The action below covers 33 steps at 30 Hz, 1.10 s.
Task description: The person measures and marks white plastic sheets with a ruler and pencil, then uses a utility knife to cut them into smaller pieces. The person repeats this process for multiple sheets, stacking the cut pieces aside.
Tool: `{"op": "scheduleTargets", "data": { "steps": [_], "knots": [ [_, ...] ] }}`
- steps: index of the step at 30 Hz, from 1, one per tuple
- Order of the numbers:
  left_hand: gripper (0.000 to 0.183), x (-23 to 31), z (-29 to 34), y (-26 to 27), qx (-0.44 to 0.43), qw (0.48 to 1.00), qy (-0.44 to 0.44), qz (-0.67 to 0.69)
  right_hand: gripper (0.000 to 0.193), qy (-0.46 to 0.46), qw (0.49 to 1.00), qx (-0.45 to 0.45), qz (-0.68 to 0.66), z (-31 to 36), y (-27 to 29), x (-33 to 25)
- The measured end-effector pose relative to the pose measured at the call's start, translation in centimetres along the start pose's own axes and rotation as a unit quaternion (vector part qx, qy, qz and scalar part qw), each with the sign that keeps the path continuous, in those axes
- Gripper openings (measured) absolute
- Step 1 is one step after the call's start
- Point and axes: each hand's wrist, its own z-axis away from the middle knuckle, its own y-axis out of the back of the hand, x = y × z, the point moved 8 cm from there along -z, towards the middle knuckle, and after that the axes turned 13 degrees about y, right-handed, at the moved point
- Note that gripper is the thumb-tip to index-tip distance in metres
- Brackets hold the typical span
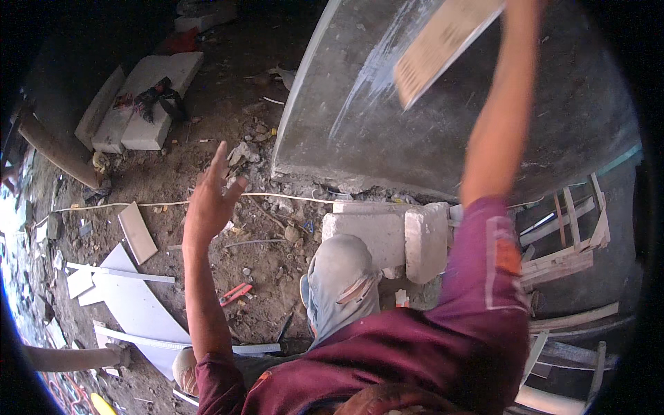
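At the top edge, my right hand is mostly cut off and smeared by motion. It meets the upper corner of a brown rectangular tile, which tilts in front of the grey plastered wall and appears held by that hand. The fingers themselves are out of sight. A pale smear streaks the wall beside the tile. To the left, my left hand hovers over the dirt floor with its fingers stretched out and nothing in it.
White blocks stand at the wall's foot by my knee. A red-handled tool lies on the dirt. Pale sheets and a loose tile lie left. Dark gloves rest on slabs behind. Wooden frames lean right.
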Motion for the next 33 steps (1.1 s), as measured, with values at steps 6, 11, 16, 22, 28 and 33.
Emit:
{"op": "scheduleTargets", "data": {
  "steps": [6, 11, 16, 22, 28, 33],
  "knots": [
    [0.078, 1.0, 2.6, 0.4, 0.019, 0.996, -0.060, -0.062, 0.048, -0.209, 0.958, -0.160, -0.115, 32.9, -3.2, -10.8],
    [0.076, 4.3, 6.5, 4.0, -0.009, 0.984, -0.135, -0.119, 0.046, -0.301, 0.892, -0.118, -0.317, 45.5, -1.7, -13.4],
    [0.073, 8.2, 5.5, 13.4, 0.098, 0.975, -0.193, -0.046, 0.054, -0.277, 0.654, -0.102, -0.697, 32.9, 0.9, -25.3],
    [0.071, 4.4, 14.1, 18.0, 0.261, 0.883, -0.301, 0.247, 0.057, -0.213, 0.316, -0.279, -0.881, 30.5, -2.8, -43.2],
    [0.058, -8.5, 20.1, 19.6, 0.419, 0.881, -0.089, 0.201, 0.046, -0.329, 0.071, -0.367, -0.867, 36.4, 6.3, -61.3],
    [0.058, -18.7, 22.2, 14.6, 0.373, 0.898, 0.067, 0.225, 0.043, -0.413, -0.085, -0.449, -0.788, 46.5, 9.3, -67.9]
  ]
}}
